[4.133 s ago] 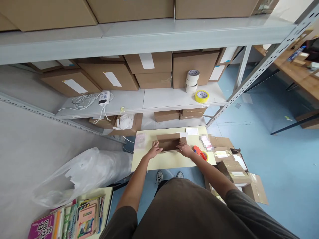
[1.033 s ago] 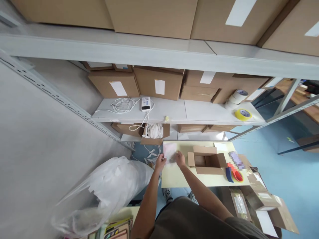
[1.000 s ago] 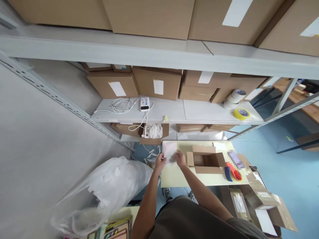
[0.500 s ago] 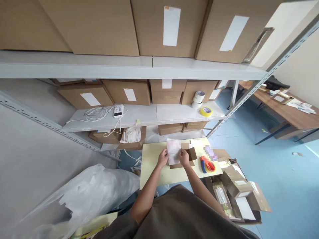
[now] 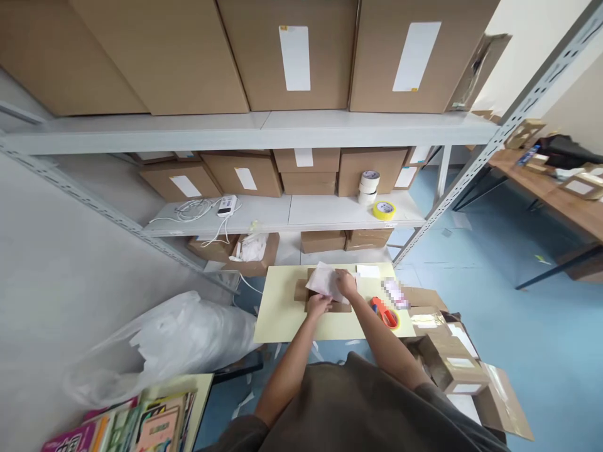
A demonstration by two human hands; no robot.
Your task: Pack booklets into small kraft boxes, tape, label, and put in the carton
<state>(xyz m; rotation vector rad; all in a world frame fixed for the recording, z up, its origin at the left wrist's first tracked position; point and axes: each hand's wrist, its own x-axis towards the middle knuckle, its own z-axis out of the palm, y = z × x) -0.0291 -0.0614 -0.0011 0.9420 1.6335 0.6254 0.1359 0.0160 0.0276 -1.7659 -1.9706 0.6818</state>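
Observation:
A whitish, pinkish wrapped packet (image 5: 325,279) lies tilted over a small open cardboard box (image 5: 301,290) on the pale yellow table (image 5: 277,314). My left hand (image 5: 319,306) holds the packet's lower edge, at the near side of the box. My right hand (image 5: 346,284) grips its right side from above. Much of the box's inside is hidden beneath the packet. To the right of my hands lie a red tape dispenser (image 5: 384,312) and a white paper (image 5: 368,271).
Shelving (image 5: 264,135) with cartons stands ahead; its middle shelf bears yellow tape (image 5: 384,210) and cables. A large open carton (image 5: 506,402) of boxes is at the right, a plastic bag (image 5: 198,336) at the left, books (image 5: 160,427) at the lower left.
The packet has tilted and moved over the box. My left hand has shifted to its near edge, my right hand up its right side. The camera view has also shifted.

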